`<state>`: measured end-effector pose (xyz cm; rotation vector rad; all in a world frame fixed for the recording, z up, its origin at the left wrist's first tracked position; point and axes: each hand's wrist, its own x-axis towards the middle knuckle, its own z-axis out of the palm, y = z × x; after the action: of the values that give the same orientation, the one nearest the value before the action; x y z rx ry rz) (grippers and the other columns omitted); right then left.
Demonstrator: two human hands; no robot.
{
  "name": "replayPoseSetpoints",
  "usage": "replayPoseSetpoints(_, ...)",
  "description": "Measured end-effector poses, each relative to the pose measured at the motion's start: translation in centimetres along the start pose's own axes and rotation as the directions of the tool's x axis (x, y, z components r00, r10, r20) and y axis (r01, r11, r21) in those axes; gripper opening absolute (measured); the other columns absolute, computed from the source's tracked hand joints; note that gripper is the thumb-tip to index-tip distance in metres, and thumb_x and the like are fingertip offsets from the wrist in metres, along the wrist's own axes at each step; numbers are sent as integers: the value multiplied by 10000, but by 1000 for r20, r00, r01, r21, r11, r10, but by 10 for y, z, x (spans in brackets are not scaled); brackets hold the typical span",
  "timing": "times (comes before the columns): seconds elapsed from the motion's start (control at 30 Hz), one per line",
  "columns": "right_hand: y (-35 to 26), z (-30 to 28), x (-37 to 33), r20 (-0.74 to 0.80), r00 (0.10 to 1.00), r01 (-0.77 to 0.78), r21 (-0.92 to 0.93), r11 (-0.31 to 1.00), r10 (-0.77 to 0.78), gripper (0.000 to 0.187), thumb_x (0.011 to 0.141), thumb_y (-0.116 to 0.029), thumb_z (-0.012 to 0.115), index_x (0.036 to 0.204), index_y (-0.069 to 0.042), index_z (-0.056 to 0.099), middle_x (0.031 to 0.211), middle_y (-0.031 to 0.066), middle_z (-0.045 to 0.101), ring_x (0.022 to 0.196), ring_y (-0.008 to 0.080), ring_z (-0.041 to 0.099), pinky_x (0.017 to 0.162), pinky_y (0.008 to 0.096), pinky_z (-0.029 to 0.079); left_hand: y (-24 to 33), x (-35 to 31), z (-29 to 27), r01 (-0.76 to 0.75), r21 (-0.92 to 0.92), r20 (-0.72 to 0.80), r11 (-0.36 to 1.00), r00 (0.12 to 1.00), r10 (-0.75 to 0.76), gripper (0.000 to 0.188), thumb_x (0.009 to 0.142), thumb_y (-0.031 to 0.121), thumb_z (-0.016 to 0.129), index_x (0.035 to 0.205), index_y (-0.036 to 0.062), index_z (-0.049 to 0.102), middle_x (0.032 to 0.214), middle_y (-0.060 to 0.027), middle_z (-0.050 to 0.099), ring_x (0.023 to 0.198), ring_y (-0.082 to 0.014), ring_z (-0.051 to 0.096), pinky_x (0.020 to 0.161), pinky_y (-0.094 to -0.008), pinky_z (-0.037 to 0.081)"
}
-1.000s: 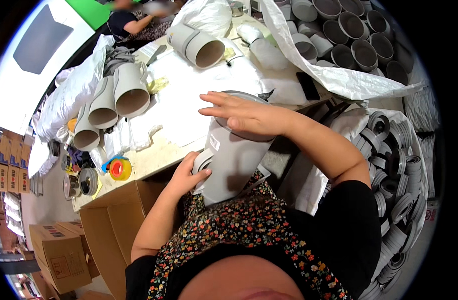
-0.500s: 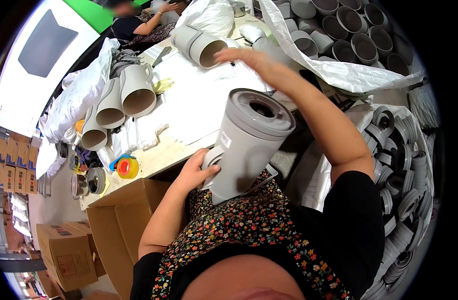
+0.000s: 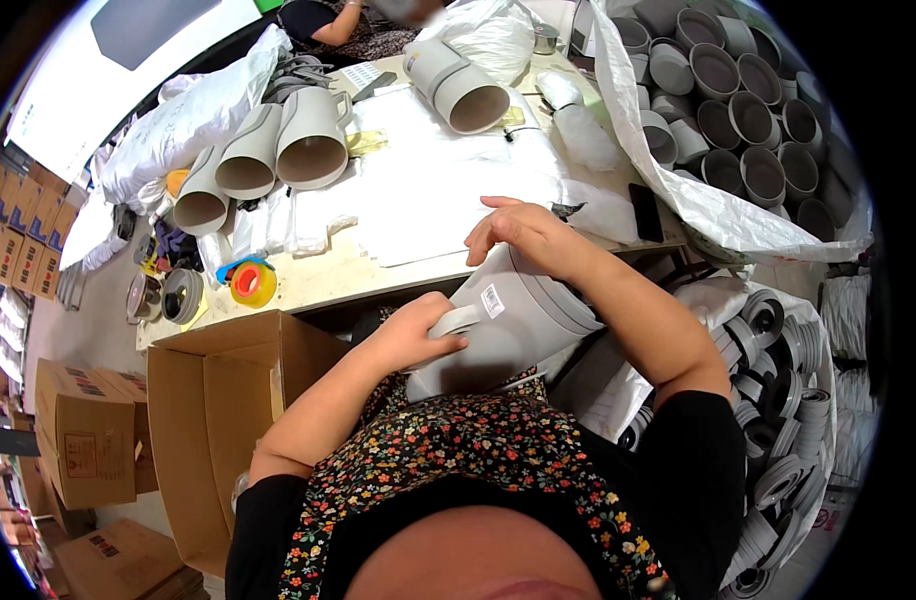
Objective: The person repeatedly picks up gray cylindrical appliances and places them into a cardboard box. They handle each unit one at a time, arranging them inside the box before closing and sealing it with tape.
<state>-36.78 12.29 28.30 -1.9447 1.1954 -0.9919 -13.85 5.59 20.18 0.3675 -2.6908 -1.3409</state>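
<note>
your left hand (image 3: 416, 332) clasps grey jug (image 3: 526, 325); right hand (image 3: 526, 236), fingers loose, by its top. lidding unconfirmed; lidless jugs (image 3: 308, 118) beyond it seem undone.

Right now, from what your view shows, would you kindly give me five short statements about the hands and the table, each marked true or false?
1. The left hand holds the gray jug by its handle. True.
2. The right hand is reaching into the cardboard box. False: it is beside the jug's upper end.
3. A black phone lies on the right part of the table. True.
4. The yellow tape roll sits on the floor. False: the yellow tape roll is on the table, near its front edge.
5. An open cardboard box stands to the left of the jug. True.
</note>
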Motion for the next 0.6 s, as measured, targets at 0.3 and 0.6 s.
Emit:
replayPoseSetpoints(0.3,57,-69,-35,-449,750,-515,62,855,485,621,950,-488,279,899,14,642,936,143,643,967,229,566,911,352,384,-6,-4,-2,-43,-74,-84,996,996,37,381,754,277,678,984,-2,555,932,-135,523,918,-284,522,799,-345,426)
replayPoseSetpoints(0.6,9,-27,-49,-441,815,-397,47,917,376,451,929,-373,422,1036,30,596,1061,129,620,1032,230,556,904,326,406,-37,-4,-2,268,-484,-111,833,926,-362,317,814,251,646,1020,26,561,716,-14,586,628,-90,529,604,-249,450)
